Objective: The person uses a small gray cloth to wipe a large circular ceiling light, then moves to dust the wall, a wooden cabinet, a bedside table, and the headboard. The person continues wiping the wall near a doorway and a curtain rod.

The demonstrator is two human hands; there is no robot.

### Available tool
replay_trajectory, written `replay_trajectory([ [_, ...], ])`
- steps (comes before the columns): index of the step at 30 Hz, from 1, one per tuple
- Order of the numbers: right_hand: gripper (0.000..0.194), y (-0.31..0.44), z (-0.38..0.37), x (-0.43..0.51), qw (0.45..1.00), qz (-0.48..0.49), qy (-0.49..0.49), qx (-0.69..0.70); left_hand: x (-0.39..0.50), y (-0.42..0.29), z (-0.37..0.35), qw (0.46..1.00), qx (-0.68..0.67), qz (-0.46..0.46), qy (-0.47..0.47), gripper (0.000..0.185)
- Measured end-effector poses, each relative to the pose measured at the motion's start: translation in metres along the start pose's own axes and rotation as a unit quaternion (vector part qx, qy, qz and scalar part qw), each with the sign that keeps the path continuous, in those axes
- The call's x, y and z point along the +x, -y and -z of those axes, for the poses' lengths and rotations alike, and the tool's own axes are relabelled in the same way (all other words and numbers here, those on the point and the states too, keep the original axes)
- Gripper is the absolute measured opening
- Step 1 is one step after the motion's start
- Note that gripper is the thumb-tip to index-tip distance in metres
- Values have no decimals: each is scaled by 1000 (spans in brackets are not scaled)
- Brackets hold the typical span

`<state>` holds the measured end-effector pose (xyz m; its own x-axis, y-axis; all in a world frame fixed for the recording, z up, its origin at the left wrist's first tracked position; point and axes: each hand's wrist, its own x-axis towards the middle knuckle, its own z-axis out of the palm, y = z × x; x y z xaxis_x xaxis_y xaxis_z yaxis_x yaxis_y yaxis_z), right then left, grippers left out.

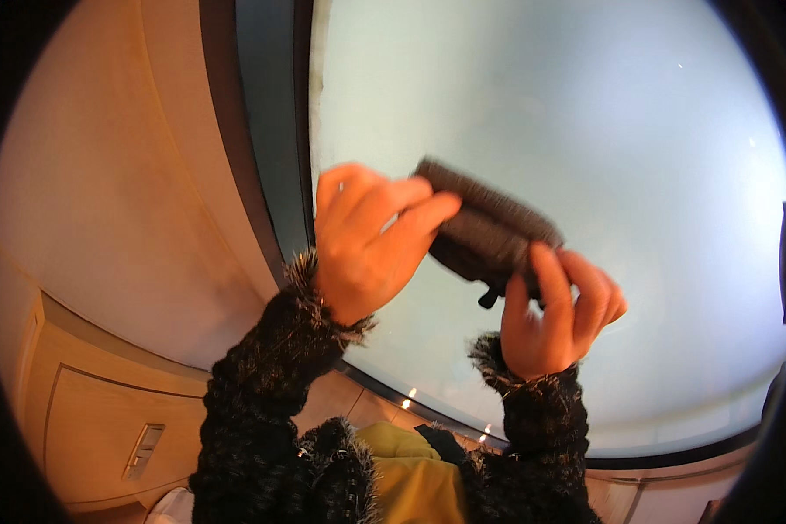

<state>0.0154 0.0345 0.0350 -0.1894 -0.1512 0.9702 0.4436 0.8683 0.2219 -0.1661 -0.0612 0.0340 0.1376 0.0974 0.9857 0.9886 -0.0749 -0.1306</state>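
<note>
A folded dark grey-brown item, apparently of fabric, is held up in front of a large pale frosted glass panel. My left hand pinches its upper left end between fingers and thumb. At its lower right end, my right hand grips the edge with the thumb and fingers. A small black tab or clip hangs from the item's black underside, near my right thumb. Motion blurs the item a little, so its exact kind cannot be told. Both wrists come out of black knitted sleeves with furry cuffs.
The frosted glass panel stands in a dark frame just beyond the hands. To the left are a pale wall and a light wooden door or cabinet front with a metal handle plate. Tiled floor shows below.
</note>
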Motion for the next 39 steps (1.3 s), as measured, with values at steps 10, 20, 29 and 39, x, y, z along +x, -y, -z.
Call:
replay_trajectory([
  [10, 32, 20, -23, -1, 994, 64, 84, 43, -35, 22, 15, 995, 92, -41, 5, 36],
  [20, 42, 45, -68, 29, 996, 45, 33, 63, -7, 59, 25, 968, 249, 0, -22, 24],
  [29, 31, 41, -62, -12, 983, 114, 113, 94, -63, 26, 23, 951, 299, 25, 70, 19],
  [39, 37, 45, -75, -35, 984, 93, 120, 92, -92, 31, 20, 956, 273, 46, 97, 26],
])
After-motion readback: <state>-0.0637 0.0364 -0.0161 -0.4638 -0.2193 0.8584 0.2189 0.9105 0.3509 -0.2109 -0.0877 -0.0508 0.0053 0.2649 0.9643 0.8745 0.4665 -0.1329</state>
